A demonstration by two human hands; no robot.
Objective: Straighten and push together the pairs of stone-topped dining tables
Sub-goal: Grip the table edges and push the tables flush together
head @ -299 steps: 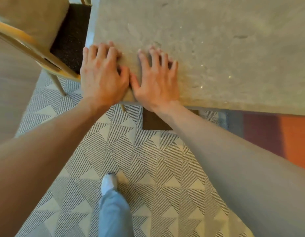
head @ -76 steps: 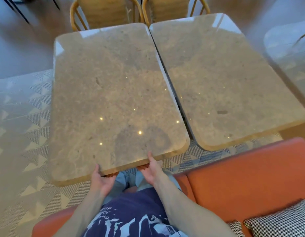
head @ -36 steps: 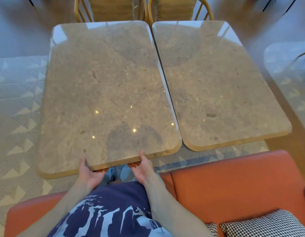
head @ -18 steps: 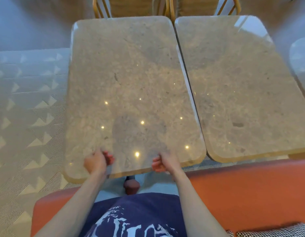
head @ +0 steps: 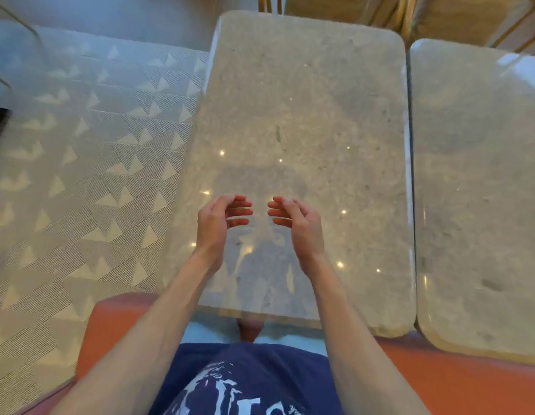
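Both hands, left hand [head: 220,223] and right hand [head: 299,224], have lifted off the near table [head: 305,121]; each grip loosely curled, holding nothing.

A: How is the scene lit?

B: Softly and warmly from overhead; small bright pinpoints of ceiling light reflect in the polished near table [head: 305,139]; a white patch of glare sits on the far corner of the right table [head: 476,175]; a dim, bluish haze washes the patterned rug [head: 89,163] at far left.

A: Any shadows or blur?

B: A faint dark reflection of the person lies on the stone below the left hand [head: 221,223] and right hand [head: 299,226]; the whole picture is slightly soft; wide-angle bending curves the table edges.
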